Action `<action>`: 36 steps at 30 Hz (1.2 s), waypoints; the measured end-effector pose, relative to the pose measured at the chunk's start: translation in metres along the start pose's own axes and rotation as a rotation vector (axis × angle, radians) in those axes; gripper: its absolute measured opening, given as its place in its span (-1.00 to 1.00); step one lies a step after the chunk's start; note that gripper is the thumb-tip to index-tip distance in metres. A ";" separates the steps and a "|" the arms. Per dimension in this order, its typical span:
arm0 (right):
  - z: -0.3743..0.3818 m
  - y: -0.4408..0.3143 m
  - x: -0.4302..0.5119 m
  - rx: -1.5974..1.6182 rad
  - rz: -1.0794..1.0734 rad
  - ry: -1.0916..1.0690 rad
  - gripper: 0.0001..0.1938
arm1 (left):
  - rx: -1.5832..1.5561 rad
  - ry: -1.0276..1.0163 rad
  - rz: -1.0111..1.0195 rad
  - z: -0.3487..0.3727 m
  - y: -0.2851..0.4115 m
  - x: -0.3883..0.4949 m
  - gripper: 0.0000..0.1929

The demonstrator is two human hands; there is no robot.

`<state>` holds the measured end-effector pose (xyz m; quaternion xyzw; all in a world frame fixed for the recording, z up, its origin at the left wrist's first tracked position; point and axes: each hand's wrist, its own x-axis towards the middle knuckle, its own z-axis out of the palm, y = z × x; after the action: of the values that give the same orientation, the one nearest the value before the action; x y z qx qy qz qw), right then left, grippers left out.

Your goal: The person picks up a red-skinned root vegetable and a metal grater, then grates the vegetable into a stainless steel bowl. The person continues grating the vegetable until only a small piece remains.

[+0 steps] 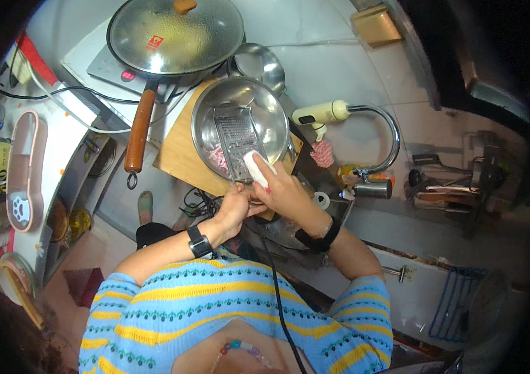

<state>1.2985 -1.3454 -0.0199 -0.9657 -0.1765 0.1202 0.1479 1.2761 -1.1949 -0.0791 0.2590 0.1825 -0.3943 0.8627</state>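
Observation:
My left hand (234,210) grips the near end of a flat metal grater (237,131), which slants down into a stainless steel bowl (272,110). In my right hand (290,191) is a white piece of vegetable (256,167), perhaps radish, with a bit of pink at its lower end. That piece rests against the lower part of the grater. Pink and white shreds (217,158) lie in the bowl, left of the grater. Beneath the bowl is a wooden cutting board (178,156). My fingers partly cover the grater's near end.
A glass-lidded wok (176,42) sits on a lit induction cooker (106,70), its wooden handle (140,135) pointing towards me. Behind the bowl stands another steel bowl (272,68). At right are a curved tap (393,135) and a pink cloth (322,153). Black cables (202,203) hang below the board.

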 end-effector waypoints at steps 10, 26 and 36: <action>0.032 0.034 0.110 -0.149 0.078 -0.088 -0.31 | -0.088 0.042 -0.016 -0.014 -0.010 0.009 -0.90; -0.031 0.065 0.050 1.903 0.477 -0.124 -0.44 | -0.055 0.024 -0.008 -0.008 -0.007 0.006 -0.76; -0.006 0.010 0.005 -0.056 -0.088 0.167 -0.30 | -0.028 0.011 -0.069 0.004 0.002 -0.004 -0.78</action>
<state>1.3076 -1.3541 -0.0184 -0.9675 -0.2089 0.0275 0.1401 1.2759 -1.1938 -0.0737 0.2428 0.2017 -0.4199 0.8509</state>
